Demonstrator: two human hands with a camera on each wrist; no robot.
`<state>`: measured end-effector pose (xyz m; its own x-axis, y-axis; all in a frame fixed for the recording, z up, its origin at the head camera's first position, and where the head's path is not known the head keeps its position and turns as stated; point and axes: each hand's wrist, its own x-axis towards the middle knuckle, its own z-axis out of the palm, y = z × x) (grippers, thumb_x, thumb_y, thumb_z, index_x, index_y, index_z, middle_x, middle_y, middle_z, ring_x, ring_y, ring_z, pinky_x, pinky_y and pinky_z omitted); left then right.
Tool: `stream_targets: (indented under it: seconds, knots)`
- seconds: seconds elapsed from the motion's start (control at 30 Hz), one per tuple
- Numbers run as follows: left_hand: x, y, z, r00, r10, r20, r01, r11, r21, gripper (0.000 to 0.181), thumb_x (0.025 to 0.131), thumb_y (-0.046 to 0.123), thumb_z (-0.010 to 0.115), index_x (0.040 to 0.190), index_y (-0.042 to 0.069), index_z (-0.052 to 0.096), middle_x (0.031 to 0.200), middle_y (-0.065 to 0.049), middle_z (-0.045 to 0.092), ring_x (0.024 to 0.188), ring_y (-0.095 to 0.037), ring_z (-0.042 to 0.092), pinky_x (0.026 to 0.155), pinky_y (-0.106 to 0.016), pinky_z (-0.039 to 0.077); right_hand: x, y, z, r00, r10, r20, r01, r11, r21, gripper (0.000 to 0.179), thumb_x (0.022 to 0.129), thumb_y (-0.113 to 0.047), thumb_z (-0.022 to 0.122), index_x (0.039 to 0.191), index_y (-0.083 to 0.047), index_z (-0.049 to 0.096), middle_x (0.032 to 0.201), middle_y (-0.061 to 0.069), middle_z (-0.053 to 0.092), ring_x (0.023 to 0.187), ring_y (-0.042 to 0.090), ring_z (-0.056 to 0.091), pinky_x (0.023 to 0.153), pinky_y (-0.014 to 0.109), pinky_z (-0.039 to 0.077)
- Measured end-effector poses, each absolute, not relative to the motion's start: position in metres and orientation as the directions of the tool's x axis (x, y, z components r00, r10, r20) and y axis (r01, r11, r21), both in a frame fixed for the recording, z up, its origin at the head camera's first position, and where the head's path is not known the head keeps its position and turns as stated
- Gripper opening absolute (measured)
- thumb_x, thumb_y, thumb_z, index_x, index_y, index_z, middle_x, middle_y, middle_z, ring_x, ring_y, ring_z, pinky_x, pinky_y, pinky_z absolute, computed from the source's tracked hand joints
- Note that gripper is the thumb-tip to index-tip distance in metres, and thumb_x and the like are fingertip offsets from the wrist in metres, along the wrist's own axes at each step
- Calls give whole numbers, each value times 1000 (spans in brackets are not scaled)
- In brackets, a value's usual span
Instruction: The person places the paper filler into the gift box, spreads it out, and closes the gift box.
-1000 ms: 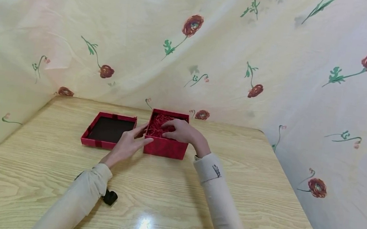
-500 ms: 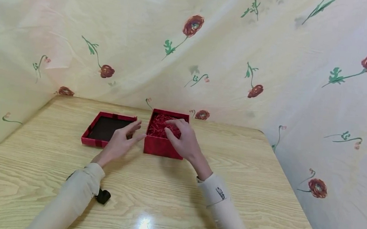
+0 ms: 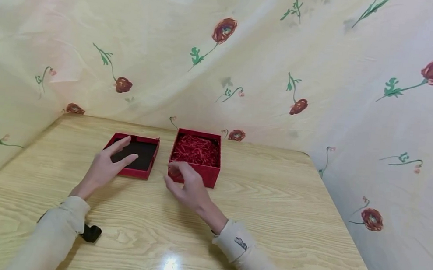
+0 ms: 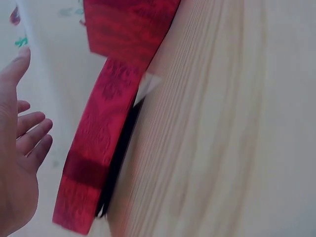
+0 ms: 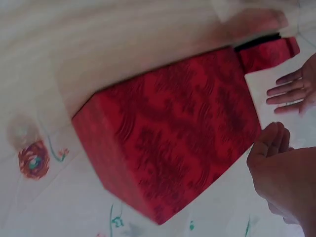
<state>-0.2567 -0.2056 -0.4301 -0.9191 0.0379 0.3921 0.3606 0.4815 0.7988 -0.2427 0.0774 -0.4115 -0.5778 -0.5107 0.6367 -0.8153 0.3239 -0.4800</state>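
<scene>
An open red box (image 3: 196,173) filled with red shredded paper (image 3: 196,149) stands at the far middle of the wooden table (image 3: 270,228). To its left lies its red lid (image 3: 145,172), upside down, with a dark inside. My left hand (image 3: 121,153) is open, its straight fingers lying over the lid's near left part; whether they touch it I cannot tell. My right hand (image 3: 180,179) hovers at the box's front left corner, fingers loosely curled, holding nothing. The right wrist view shows the box's patterned side (image 5: 173,133). The lid's edge (image 4: 94,148) fills the left wrist view.
Flowered cloth (image 3: 325,76) hangs close behind and to both sides of the table. A small black strap piece (image 3: 91,232) sits at my left sleeve. Bare wood stretches in front of the box and to its right.
My right hand has left the shredded paper and drawn back to the box's front. My left hand has moved left from the box to the lid.
</scene>
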Motion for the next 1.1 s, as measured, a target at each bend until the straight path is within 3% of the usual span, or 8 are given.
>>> stream_targets:
  seconds: [0.2,0.33,0.57,0.73,0.93,1.03,1.1]
  knots:
    - [-251,-223,-429,-933,26,360,323,508,799,75,98,37,74,160,11,41,155,-21,47,145,-44,38,113,-66,29,-234,62,-417,-738,-528,421,-644,365,-672,46,103,-16,67,142,4,52,128,22,64,115,31,64,97,42,55]
    - [-248,-230,-431,-936,13,352,306,528,792,78,97,37,76,161,12,39,155,-21,46,144,-44,39,113,-66,30,-234,52,-421,-802,-506,317,-536,377,-755,54,103,-20,67,149,2,47,136,22,61,123,30,61,100,39,53]
    - [-244,-242,-433,-944,9,330,280,552,786,81,97,38,75,162,11,36,158,-23,42,146,-45,35,112,-67,29,-237,34,-433,-832,-505,232,-458,387,-801,65,104,-21,66,156,3,37,150,24,51,135,32,54,104,31,49]
    - [-242,-253,-435,-959,4,283,233,582,779,84,97,41,75,164,14,31,162,-23,34,148,-48,27,110,-72,28,-240,27,-435,-848,-486,210,-425,389,-818,70,104,-23,66,159,4,32,157,23,42,137,34,51,106,32,48]
    - [-241,-262,-439,-967,5,254,208,592,778,87,97,42,74,165,14,27,163,-22,32,147,-50,29,107,-72,31,-246,22,-437,-856,-479,195,-390,352,-851,72,104,-26,66,160,3,30,160,21,39,139,33,49,105,32,49]
    - [-241,-265,-440,-973,11,231,193,590,784,90,97,42,74,166,11,25,164,-23,29,149,-52,21,109,-75,26,-248,19,-438,-858,-477,193,-402,387,-830,73,104,-26,67,160,3,29,156,21,43,133,30,54,101,30,50]
    - [-241,-266,-441,-976,17,216,184,591,785,91,97,43,73,166,10,23,165,-23,27,149,-53,20,109,-76,24,-250,17,-439,-859,-475,193,-414,419,-808,75,104,-27,67,161,2,28,148,19,50,119,25,60,92,27,53]
